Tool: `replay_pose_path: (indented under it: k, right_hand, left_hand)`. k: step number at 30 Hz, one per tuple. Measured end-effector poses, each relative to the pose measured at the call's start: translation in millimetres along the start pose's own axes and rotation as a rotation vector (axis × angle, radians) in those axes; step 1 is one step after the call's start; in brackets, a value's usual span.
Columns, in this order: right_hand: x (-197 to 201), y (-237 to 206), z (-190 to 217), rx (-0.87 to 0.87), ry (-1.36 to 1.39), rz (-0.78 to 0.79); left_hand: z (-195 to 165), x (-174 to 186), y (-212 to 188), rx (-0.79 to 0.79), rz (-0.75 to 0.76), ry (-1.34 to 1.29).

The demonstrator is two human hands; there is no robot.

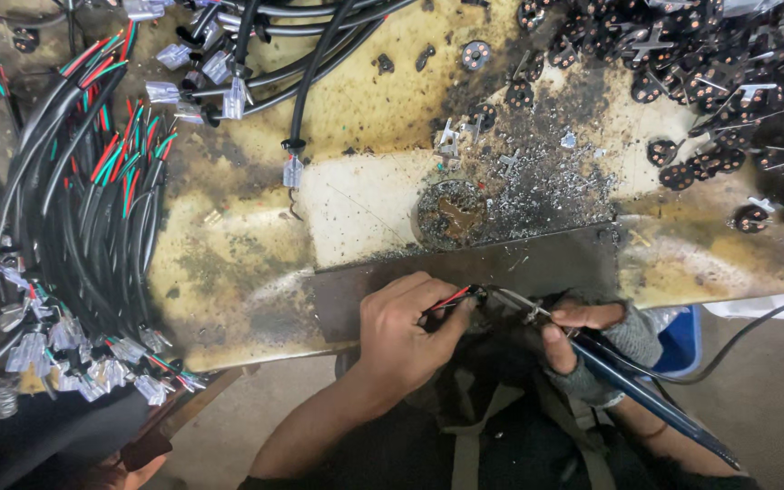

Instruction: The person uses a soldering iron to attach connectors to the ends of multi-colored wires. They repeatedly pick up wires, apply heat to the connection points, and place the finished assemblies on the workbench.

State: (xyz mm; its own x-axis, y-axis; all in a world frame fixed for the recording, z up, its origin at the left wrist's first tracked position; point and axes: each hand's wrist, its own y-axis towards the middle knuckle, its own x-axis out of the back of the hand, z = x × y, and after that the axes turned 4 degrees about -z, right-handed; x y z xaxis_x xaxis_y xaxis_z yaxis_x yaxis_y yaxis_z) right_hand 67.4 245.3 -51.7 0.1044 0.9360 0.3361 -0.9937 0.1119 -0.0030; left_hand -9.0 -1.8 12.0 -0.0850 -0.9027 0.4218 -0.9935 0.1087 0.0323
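My left hand (pixel 406 331) pinches thin red and black wires (pixel 451 298) at the bench's near edge. Their tips meet a small dark part (pixel 481 293) held against the metal strip (pixel 537 263). My right hand (pixel 583 340), in a fingerless grey glove, grips a blue-handled soldering iron (pixel 646 399). The iron's metal tip (pixel 514 301) points left and touches the wire ends at the dark part. Its cord (pixel 755 331) runs off to the right.
A stained, scorched yellow bench top (pixel 256 263) carries a big bundle of black cables with red and green wires and clear connectors (pixel 83 218) at left. Several round black parts (pixel 682 73) are piled at upper right. Solder scraps surround a round tin (pixel 451 213). A blue bin (pixel 682 340) sits below.
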Motion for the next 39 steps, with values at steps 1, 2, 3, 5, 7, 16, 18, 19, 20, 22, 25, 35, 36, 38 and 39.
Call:
replay_pose_path:
  k: [1, 2, 3, 5, 7, 16, 18, 19, 20, 22, 25, 35, 36, 38, 39]
  right_hand:
    - [1, -1, -5, -0.026, 0.019, -0.003]
    - [1, 0, -12, 0.248, -0.101, 0.018]
    - [-1, 3, -20, 0.522, -0.221, 0.044]
    - [-3, 1, -31, 0.689, -0.311, 0.093]
    - [-7, -6, -40, 0.504, -0.255, 0.117]
    - [34, -17, -94, -1.07, 0.36, 0.291]
    - [31, -28, -95, -0.877, 0.474, 0.239]
    - [28, -32, -92, -0.77, 0.526, 0.211]
    - [23, -34, -89, -0.623, 0.368, 0.137]
    - [12, -32, -78, -0.328, 0.053, -0.008]
    - [9, -7, -59, 0.76, -0.35, 0.234]
    - [-6, 7, -19, 0.46, -0.259, 0.231]
    - [-7, 9, -19, 0.129, -0.207, 0.212]
    - [-8, 13, -19, 0.117, -0.157, 0.167]
    - [-9, 16, -19, 0.441, -0.158, 0.138]
  left_hand:
    - [1, 0, 0, 0.004, 0.0, 0.018]
    - [2, -1, 0, 0.007, 0.0, 0.035]
    - [2, -2, 0, 0.011, 0.0, 0.053]
    - [2, -3, -2, -0.032, -0.026, 0.047]
    - [2, -3, -3, -0.071, -0.052, 0.062]
    - [5, -1, -2, -0.044, -0.033, 0.033]
    - [8, -2, -1, -0.044, -0.026, 0.037]
    - [9, -3, -1, -0.049, -0.024, 0.033]
    - [11, -3, 0, -0.056, -0.021, 0.029]
    - [13, -5, 0, -0.072, -0.026, 0.021]
    - [14, -8, 0, -0.082, -0.06, 0.044]
    - [15, -12, -4, -0.059, -0.103, 0.067]
    - [16, -12, -4, -0.059, -0.108, 0.064]
    - [18, -12, -4, -0.075, -0.109, 0.072]
    - [19, -12, -4, -0.088, -0.106, 0.075]
